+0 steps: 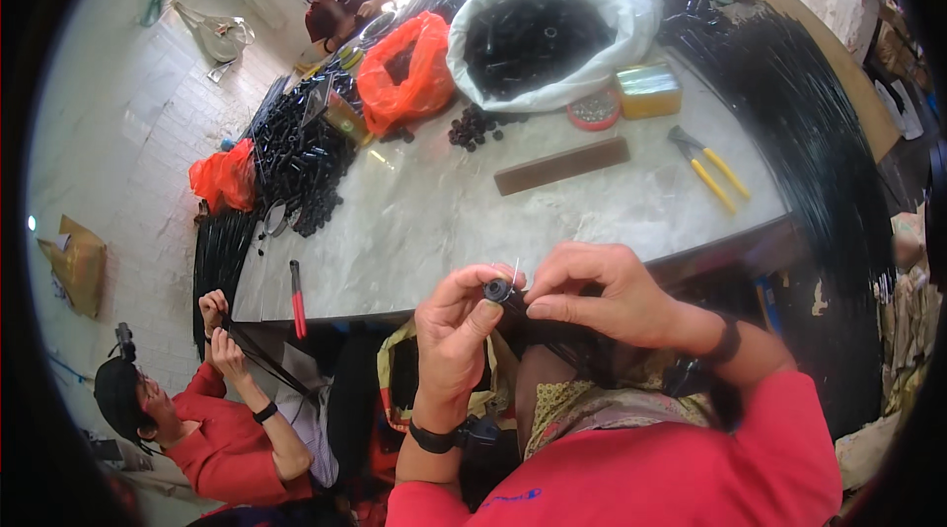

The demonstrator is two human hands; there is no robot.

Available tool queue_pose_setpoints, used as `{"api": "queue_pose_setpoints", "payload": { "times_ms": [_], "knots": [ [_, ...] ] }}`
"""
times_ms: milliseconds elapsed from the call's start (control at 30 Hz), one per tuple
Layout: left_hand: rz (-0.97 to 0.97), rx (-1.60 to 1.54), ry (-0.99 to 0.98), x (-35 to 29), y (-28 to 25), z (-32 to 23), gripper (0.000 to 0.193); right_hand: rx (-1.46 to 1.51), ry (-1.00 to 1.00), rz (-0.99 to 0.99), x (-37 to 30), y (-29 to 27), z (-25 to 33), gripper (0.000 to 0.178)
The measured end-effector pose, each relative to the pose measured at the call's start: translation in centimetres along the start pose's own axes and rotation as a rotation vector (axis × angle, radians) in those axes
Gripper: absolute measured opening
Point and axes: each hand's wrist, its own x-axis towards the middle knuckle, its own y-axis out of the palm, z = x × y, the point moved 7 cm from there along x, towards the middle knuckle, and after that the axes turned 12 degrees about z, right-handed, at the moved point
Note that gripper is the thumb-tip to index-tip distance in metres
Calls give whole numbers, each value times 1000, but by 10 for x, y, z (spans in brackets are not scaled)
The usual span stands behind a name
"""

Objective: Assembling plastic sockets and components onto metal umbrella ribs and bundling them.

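Note:
Over the table's near edge, my left hand (451,330) pinches a small black round part (497,289) with a ringed end, held between thumb and fingers. A thin, bright wire (516,271) stands up beside this part. Close on its right, my right hand (614,292) has thumb and forefinger pressed together; what they grip is too small to make out. Dark strands show below the fingers, partly hidden by my hands.
On the table (424,221) are a brown bar (561,166), yellow-handled pliers (710,167), red-handled pliers (297,298), a red round tin (593,111), a white sack (641,19) of black parts and an orange bag (402,69). Black rods (789,103) pile right. Co-workers sit left and far.

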Motion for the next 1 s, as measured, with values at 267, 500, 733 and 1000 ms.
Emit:
{"api": "queue_pose_setpoints", "payload": {
  "times_ms": [267,500,733,1000],
  "knots": [
    [50,17,32,-3,-4,-4,23,305,116,-25,3,12,-15,12],
    [52,91,31,-2,-9,-7,20,260,137,-7,6,15,-15,15],
    [55,71,17,-2,-10,-5,22,229,84,-11,8,18,-17,14],
    [2,50,-7,-7,-18,-6,24,645,142,64,14,27,-33,10]
  ]
}}
